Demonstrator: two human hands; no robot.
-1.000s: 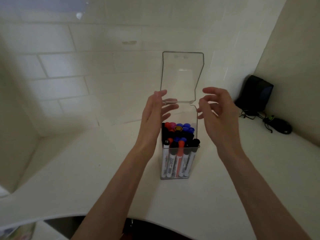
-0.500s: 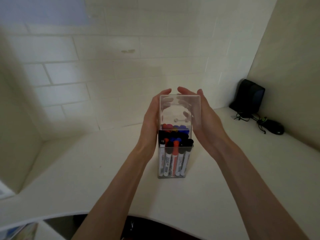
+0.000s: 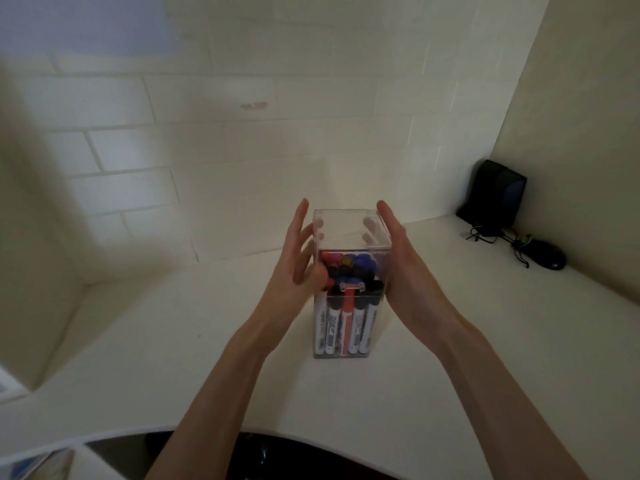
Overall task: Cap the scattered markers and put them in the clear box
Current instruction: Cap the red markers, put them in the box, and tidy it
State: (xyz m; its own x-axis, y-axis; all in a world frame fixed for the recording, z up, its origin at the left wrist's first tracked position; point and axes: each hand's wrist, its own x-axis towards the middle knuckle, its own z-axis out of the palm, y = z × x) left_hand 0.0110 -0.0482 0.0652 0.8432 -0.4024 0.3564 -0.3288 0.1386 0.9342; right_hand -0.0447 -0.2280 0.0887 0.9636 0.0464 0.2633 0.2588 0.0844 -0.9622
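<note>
The clear box (image 3: 341, 355) stands upright in the middle of the white desk (image 3: 166, 344). It is filled with several capped markers (image 3: 346, 323) standing on end, their caps black, blue, red and orange. The hinged clear lid (image 3: 349, 230) is folded down over the top. My left hand (image 3: 298, 261) presses against the lid's left side and my right hand (image 3: 398, 265) against its right side. Fingertips of both hands show through the lid at its far side. No loose markers lie on the desk.
A black speaker (image 3: 498, 195) stands in the back right corner, with tangled cables (image 3: 491, 235) and a black mouse (image 3: 549, 259) beside it. A tiled wall rises right behind the desk. The desk's curved front edge (image 3: 207, 429) lies below my forearms.
The lid stood upright and open one second ago. Both hands have swung it forward and down onto the box and now clasp it from both sides.
</note>
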